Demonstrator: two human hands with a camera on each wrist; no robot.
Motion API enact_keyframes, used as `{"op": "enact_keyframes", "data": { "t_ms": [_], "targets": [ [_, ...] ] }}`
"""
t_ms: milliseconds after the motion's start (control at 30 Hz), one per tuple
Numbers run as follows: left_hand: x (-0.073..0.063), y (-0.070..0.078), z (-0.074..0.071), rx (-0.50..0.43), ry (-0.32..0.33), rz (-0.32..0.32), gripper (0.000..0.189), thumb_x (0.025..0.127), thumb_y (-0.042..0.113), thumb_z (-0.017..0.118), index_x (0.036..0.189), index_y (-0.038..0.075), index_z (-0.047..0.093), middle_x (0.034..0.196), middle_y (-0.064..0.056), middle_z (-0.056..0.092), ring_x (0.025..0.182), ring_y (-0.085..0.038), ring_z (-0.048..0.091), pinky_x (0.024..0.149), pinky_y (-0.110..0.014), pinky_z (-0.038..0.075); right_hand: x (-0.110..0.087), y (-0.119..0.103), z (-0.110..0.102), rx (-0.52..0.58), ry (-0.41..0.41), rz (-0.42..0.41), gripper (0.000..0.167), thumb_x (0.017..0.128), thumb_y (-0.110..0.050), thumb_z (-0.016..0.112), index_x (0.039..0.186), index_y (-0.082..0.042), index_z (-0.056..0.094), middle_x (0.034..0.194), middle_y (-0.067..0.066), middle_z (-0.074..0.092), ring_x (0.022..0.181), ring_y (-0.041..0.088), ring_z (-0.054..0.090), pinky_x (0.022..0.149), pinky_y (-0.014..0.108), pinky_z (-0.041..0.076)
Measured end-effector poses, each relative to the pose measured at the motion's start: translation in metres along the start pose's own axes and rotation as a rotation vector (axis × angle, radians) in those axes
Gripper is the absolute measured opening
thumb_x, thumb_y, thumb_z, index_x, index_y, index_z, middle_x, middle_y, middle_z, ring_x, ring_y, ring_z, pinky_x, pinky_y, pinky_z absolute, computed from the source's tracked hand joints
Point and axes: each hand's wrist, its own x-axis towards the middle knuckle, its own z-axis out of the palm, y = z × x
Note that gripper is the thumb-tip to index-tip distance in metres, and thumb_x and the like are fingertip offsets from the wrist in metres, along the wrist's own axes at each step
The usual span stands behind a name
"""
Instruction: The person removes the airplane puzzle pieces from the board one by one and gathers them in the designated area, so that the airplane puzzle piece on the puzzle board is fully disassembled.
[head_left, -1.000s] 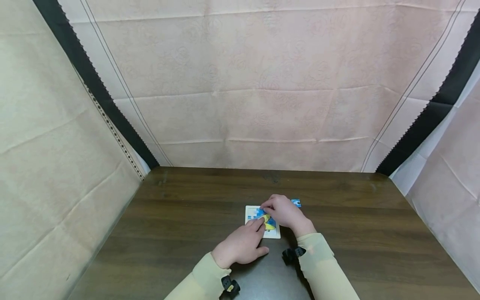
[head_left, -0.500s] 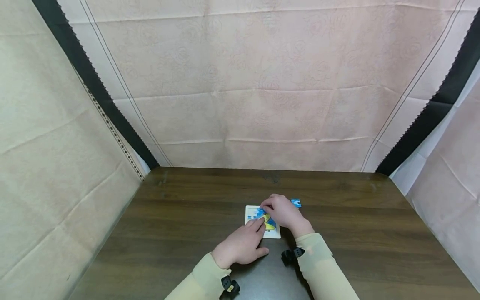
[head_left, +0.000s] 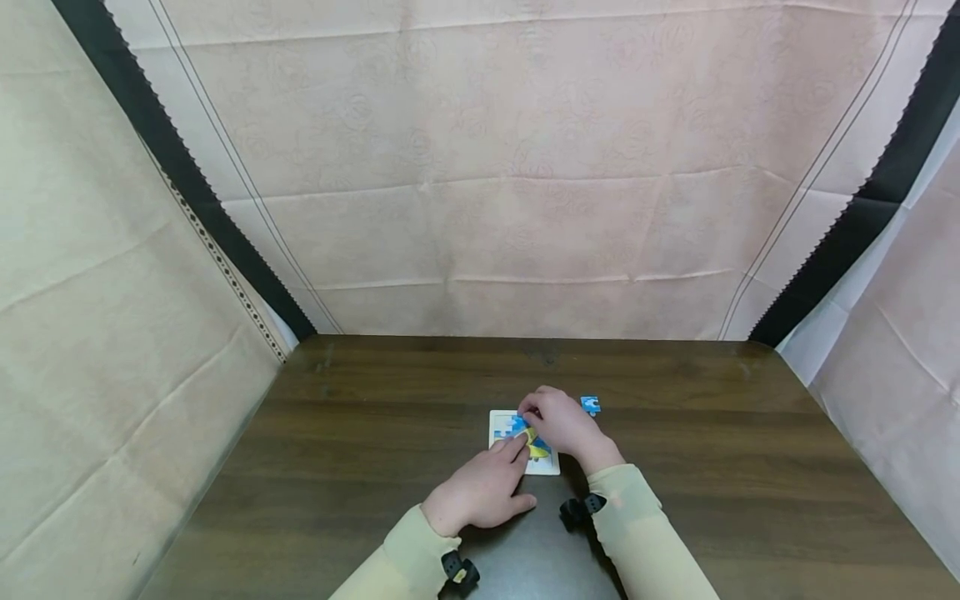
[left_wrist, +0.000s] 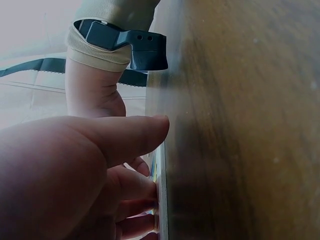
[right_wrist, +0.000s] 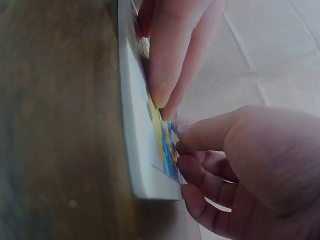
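A small jigsaw puzzle in a white frame (head_left: pixel 550 468) lies on the wooden table, its picture blue, white and yellow. My left hand (head_left: pixel 480 493) rests its extended fingers on the near left part of the picture, thumb out to the side. From the right, my right hand (head_left: pixel 566 423) reaches over the puzzle's far right part, its thumb and forefinger pinching a blue puzzle piece (right_wrist: pixel 169 125) at the picture's surface. Its other fingers curl beside the frame's edge. In the left wrist view the puzzle shows edge-on beneath the left fingertips (left_wrist: pixel 147 190).
A loose blue and white puzzle piece (head_left: pixel 590 405) lies just beyond the right hand. Both wrists wear black camera mounts (head_left: pixel 460 573). The brown table (head_left: pixel 390 400) ends at pale cloth walls (head_left: pixel 525 208) behind and at the sides.
Both hands stay almost where they were over the puzzle; the right hand shifts very slightly. The head view has moved a little.
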Motion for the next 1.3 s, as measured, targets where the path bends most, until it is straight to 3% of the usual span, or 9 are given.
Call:
{"op": "enact_keyframes", "data": {
  "t_ms": [733, 1300],
  "targets": [
    [0.0003, -0.0022, 0.0009, 0.017, 0.005, 0.012, 0.076, 0.105, 0.048, 0.066, 0.162, 0.002, 0.045, 0.173, -0.010, 0.031, 0.159, -0.024, 0.031, 0.124, -0.036, 0.034, 0.0019, 0.0017, 0.0021, 0.061, -0.015, -0.013, 0.010, 0.103, -0.015, 0.073, 0.113, -0.014, 0.078, 0.104, -0.002, 0.068, 0.092, 0.014, 0.064, 0.091, 0.042, 0.059],
    [-0.0008, -0.0011, -0.0015, 0.005, -0.003, 0.005, 0.077, 0.105, 0.049, 0.066, 0.162, 0.002, 0.044, 0.174, -0.011, 0.031, 0.159, -0.024, 0.031, 0.124, -0.037, 0.033, 0.0025, 0.0060, -0.0021, 0.141, -0.050, -0.005, 0.009, 0.104, -0.015, 0.073, 0.111, -0.018, 0.077, 0.100, -0.005, 0.070, 0.088, 0.013, 0.063, 0.091, 0.042, 0.059]
  ]
}}
